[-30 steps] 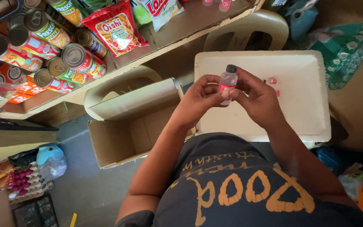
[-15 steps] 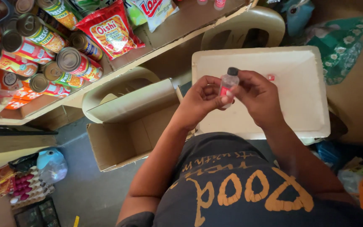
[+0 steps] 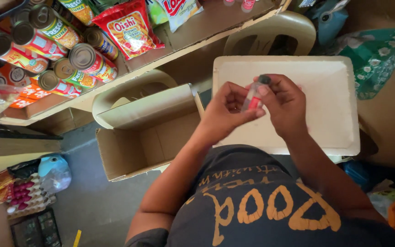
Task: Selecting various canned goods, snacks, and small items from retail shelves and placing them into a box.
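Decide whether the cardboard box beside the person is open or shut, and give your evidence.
Open. The cardboard box has its flap folded back, and its bare brown inner walls show, with nothing visible inside.

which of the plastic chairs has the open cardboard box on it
The left beige chair, beside the shelf of cans, carries the open cardboard box. The other chair stands behind the white tray, with no box.
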